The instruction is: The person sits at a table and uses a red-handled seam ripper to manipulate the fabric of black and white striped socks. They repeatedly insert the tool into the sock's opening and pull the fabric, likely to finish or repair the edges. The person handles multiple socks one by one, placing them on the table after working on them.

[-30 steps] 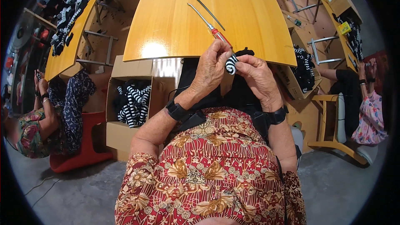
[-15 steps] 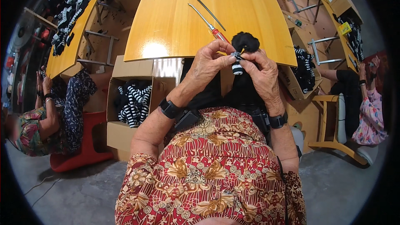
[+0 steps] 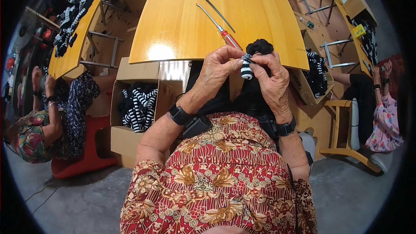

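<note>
My left hand (image 3: 220,66) and my right hand (image 3: 274,77) meet at the near edge of the table, each pinching a small knit piece (image 3: 247,72) between thumb and fingers. Black-and-white stripes run round its lower end, which hangs toward me. Above my fingertips its black part (image 3: 260,46) bunches up over the table edge. The fingers hide the middle of the piece. Just beyond my left hand lies a metal tool with a red handle (image 3: 230,40) and a bent tip. Beside it rests a thin dark rod (image 3: 216,12).
A yellow wooden table (image 3: 173,21) stands before me. Cardboard boxes of striped knit pieces sit at its left (image 3: 113,104) and right (image 3: 303,89). More knit pieces (image 3: 80,11) cover a table at the left. Other people work on both sides, by a red chair (image 3: 89,147) and a wooden chair (image 3: 336,130).
The knit piece has turned a little in my fingers, its striped end swinging slightly. Its black part has sunk lower and spread to the right. Both hands keep their pinch.
</note>
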Available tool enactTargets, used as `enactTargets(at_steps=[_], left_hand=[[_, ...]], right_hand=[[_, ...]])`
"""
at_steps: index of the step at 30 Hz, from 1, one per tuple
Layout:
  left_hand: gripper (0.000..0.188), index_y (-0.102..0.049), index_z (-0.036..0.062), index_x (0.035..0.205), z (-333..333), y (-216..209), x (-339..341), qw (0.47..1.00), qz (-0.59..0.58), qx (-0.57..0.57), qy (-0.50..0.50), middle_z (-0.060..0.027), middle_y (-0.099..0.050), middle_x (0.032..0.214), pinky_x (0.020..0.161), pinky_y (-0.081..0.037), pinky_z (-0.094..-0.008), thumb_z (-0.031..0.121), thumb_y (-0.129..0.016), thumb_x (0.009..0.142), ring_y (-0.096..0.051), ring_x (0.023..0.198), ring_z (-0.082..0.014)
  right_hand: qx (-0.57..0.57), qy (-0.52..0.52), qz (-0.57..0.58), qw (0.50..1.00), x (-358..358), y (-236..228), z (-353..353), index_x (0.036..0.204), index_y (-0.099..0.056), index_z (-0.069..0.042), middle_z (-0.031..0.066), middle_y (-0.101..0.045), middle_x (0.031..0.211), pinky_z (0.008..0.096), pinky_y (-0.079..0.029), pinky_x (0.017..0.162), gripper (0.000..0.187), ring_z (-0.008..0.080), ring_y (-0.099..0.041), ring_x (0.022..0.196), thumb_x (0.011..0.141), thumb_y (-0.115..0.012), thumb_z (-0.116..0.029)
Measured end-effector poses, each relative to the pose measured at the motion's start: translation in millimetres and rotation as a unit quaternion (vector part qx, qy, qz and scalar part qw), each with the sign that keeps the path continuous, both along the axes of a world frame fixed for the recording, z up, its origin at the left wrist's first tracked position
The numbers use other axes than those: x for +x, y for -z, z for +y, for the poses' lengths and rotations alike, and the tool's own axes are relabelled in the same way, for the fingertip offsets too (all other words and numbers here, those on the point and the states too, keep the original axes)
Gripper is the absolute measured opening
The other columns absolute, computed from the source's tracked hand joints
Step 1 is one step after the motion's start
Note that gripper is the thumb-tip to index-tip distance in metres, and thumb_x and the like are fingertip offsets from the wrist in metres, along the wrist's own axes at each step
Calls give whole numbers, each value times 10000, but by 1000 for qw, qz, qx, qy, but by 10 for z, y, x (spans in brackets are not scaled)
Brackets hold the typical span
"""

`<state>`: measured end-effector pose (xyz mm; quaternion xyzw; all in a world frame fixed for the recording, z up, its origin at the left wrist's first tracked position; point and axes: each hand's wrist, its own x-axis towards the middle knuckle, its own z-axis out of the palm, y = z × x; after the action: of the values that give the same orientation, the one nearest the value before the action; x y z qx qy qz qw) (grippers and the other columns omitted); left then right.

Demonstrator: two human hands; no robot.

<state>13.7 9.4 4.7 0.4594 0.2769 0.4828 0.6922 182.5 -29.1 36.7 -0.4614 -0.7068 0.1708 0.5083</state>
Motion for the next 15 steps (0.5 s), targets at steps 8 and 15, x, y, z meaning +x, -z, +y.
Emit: enactTargets(at_steps=[8, 15], left_hand=[[128, -581, 69, 1017, -23, 15, 99, 997, -36, 21, -66, 13, -624, 935, 722, -473, -213, 153, -626, 931, -566, 808, -45], [153, -561, 104, 1008, 50, 57, 161, 991, -126, -43, 9, 20, -614, 953, 823, -448, -238, 217, -632, 933, -560, 877, -57]], right_hand=[[-141, -3, 144, 979, -7, 179, 8, 963, -639, -6, 32, -635, 866, 252, -472, 765, 140, 115, -587, 840, 862, -683, -91], [-203, -102, 410, 884, -32, 351, 137, 943, -611, -32, -10, -623, 870, 217, -456, 730, 59, 67, -565, 789, 917, -625, -83]])
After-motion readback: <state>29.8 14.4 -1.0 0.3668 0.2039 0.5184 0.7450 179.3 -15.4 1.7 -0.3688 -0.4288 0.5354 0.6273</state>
